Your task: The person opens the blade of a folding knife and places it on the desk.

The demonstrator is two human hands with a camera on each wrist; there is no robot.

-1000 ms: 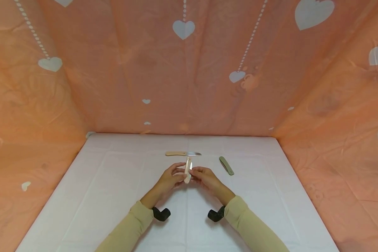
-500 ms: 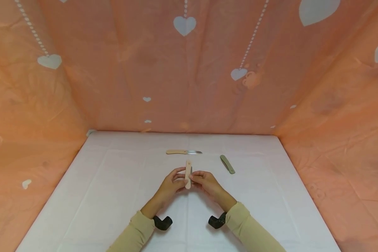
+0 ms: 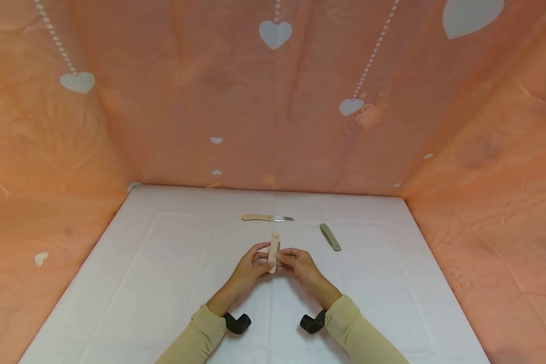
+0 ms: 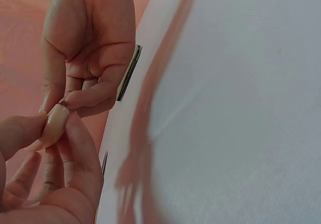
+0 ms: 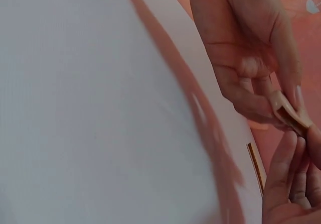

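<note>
Folding knife (image 3: 273, 252): blade now nearly folded in; both hands' fingers (image 3: 260, 254) pinch it. Left-wrist view alone shows its rounded butt (image 4: 54, 125).

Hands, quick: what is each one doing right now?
Left hand: pinches the wooden-handled folding knife, held upright.
Right hand: pinches the same knife from the other side.

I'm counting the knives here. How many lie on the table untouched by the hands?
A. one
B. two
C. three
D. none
B: a wooden-handled knife with its blade out and a folded green knife lie on the table, while the left hand and right hand hold a third, the tan knife.
</note>
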